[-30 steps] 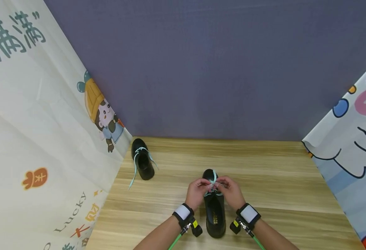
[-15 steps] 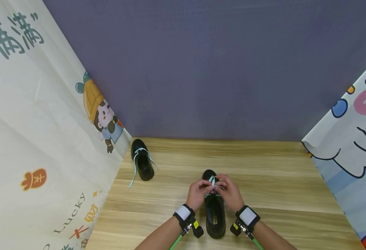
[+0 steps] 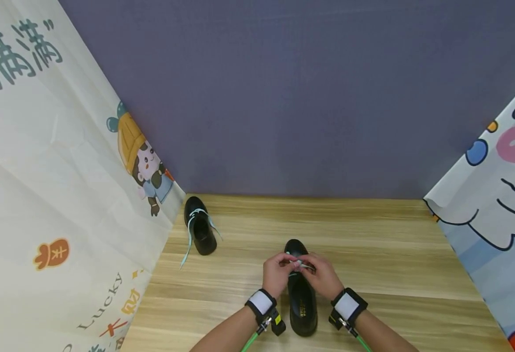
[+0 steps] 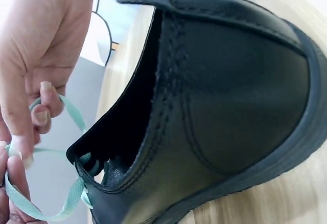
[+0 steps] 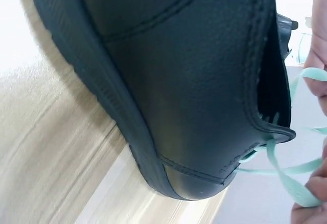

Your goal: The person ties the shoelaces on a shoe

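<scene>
A black lace-up shoe [image 3: 303,310] stands on the wooden surface, toe pointing away, its heel and side filling much of both wrist views. Over its front, my left hand [image 3: 277,275] pinches the mint-green shoelace [image 4: 73,199] between thumb and fingertips. Facing it from the other side, my right hand [image 3: 324,276] also pinches the lace, fingertips close to those of the left. Lace loops hang between the hands and the eyelets in the right wrist view. Fingers partly cover the knot area in the head view.
A second black shoe [image 3: 204,242] with loose mint laces stands at the back left of the wood-grain surface [image 3: 393,249]. A purple-grey cloth wall [image 3: 283,98] rises behind. Printed white sheets border the left [image 3: 63,171] and right sides.
The lace loop standing up over the toe has been drawn down between the fingers. My right fingers have shifted slightly down and left, towards the left hand. The shoes stay put.
</scene>
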Demonstrator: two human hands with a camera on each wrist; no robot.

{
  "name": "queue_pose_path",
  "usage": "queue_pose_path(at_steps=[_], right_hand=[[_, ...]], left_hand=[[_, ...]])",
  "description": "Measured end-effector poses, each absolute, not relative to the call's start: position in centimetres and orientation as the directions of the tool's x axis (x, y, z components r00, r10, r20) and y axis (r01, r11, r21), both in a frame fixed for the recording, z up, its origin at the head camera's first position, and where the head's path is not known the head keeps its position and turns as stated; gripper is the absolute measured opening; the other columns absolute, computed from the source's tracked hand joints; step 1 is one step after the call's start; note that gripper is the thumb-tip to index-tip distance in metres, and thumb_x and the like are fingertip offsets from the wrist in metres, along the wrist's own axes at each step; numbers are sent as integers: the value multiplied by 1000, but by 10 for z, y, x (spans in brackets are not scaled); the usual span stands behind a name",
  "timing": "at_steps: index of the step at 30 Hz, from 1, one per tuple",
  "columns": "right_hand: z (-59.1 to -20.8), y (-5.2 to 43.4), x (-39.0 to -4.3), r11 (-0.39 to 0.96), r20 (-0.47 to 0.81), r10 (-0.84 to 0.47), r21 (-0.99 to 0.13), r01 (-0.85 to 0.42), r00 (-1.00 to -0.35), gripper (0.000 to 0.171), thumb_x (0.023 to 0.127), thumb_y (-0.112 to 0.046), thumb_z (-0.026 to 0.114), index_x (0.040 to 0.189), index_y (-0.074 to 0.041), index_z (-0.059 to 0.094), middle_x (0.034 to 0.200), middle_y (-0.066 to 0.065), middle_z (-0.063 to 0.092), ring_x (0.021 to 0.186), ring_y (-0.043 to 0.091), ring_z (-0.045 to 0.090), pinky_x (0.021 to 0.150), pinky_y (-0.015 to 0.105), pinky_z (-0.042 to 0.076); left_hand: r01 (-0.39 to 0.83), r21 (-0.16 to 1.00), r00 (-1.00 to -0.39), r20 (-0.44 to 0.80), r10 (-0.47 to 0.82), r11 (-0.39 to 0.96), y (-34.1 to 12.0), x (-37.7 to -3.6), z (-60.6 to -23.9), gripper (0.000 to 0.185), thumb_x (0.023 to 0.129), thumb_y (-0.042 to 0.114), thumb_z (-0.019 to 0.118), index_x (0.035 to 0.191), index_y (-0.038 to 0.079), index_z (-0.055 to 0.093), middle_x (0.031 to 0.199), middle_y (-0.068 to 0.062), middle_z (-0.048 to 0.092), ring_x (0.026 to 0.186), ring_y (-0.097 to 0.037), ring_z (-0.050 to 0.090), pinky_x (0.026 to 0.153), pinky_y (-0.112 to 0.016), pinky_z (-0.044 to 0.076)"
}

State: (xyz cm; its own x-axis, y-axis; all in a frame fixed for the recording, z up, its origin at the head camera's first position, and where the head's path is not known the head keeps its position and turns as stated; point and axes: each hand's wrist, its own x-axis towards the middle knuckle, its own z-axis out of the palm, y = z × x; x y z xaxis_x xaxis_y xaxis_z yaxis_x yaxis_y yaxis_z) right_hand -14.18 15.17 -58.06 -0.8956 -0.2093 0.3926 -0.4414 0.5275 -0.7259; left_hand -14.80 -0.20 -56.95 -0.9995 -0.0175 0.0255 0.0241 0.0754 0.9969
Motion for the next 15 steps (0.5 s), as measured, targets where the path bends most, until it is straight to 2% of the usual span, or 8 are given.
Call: queue_pose_path(at_steps=[8,15], right_hand=[[-577,150,-143,542,344,-196,-743,-394,-918,20,80,7,79,92,-7,71,91,-4,55,83,11,56,71,28,52],[-575,152,-141,543,218,-229,-780,-310,-949,5,90,-4,73,94,-7,71,89,0,68,81,10,61,71,29,52]], left_hand=[[34,994,-999,34,5,104,-5,-146,-569,6,83,0,79,84,3,74,77,-5,72,64,-7,66,61,-28,57],[29,992,-1000,27,16,124,-7,-147,-570,6,83,1,79,83,3,74,76,-3,71,64,-6,65,60,-23,54]])
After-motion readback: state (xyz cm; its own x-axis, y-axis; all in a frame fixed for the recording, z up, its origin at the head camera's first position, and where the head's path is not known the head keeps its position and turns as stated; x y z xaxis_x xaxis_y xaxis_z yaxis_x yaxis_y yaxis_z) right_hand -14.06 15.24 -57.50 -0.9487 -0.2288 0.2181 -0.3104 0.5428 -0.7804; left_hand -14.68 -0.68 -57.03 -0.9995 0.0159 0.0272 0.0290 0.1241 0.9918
